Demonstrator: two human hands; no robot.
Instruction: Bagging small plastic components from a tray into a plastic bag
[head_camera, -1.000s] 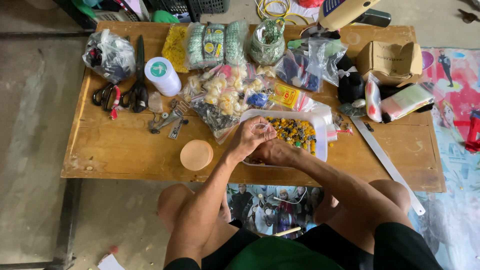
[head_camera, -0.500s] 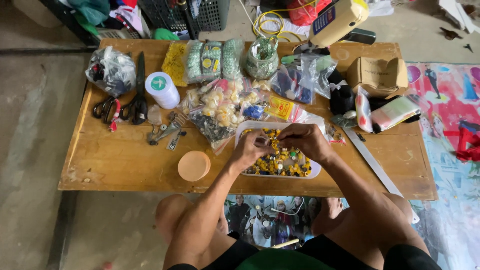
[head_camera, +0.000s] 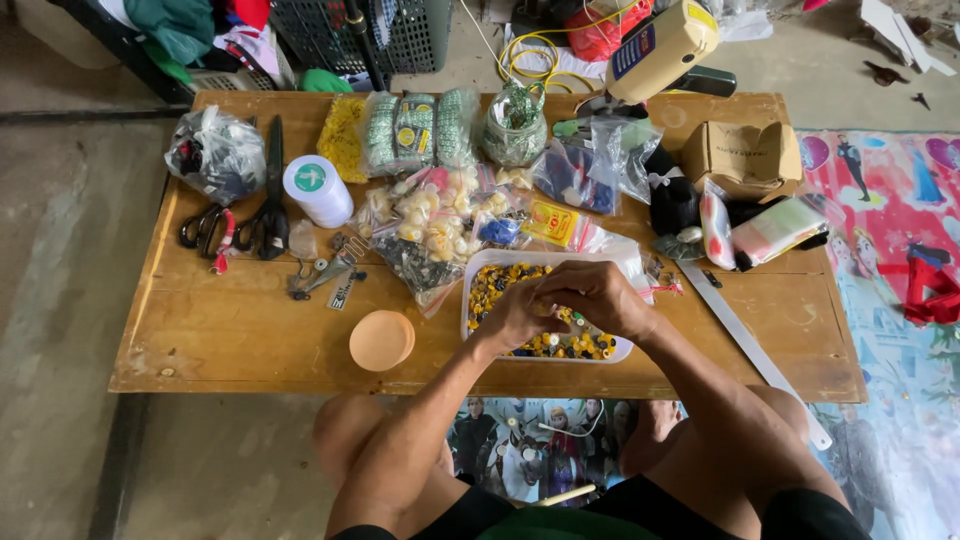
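Yellow-red packet (head_camera: 549, 222) (flat) behind white tray (head_camera: 477, 262)

soft daylight | faint shadows | sharp | edges bowed by wide lens

Your white rectangular plastic tray (head_camera: 478, 318) holds yellow and dark small beads (head_camera: 500, 285). Beside it sits a peach round plastic lid (head_camera: 381, 340) on your brown wooden table (head_camera: 230, 320), near black-handled scissors (head_camera: 268, 215).
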